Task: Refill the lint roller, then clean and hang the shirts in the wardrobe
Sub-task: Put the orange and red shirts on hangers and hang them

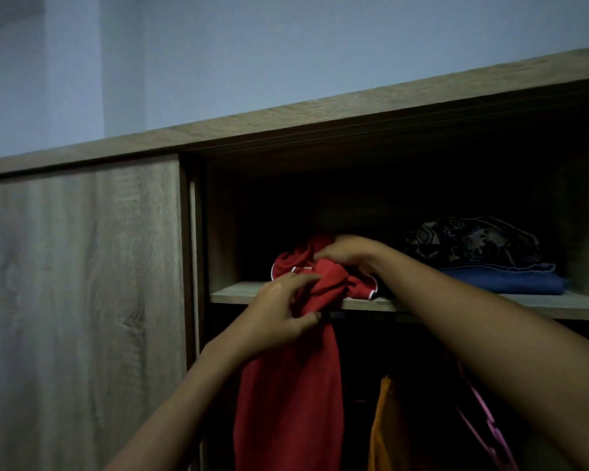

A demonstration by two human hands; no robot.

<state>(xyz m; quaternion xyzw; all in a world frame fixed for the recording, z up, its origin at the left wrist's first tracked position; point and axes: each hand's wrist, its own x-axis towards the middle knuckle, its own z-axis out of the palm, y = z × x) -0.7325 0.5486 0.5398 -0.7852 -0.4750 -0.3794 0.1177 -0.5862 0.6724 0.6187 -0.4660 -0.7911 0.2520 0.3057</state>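
Red shirt (296, 334) – btwn both hands (gripped) – draped off shelf (456, 305).

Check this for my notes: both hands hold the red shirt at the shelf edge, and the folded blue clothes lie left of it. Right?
Not quite. The head view shows the left hand and right hand on the red shirt at the shelf edge, but the folded blue clothes lie to its right, not its left.

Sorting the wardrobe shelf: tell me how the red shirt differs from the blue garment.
The red shirt is bunched, draping over the shelf edge; the blue garment lies folded flat. Both hands, left hand and right hand, grip the red shirt; nobody touches the blue garment, which has patterned fabric on top. Both share the shelf.
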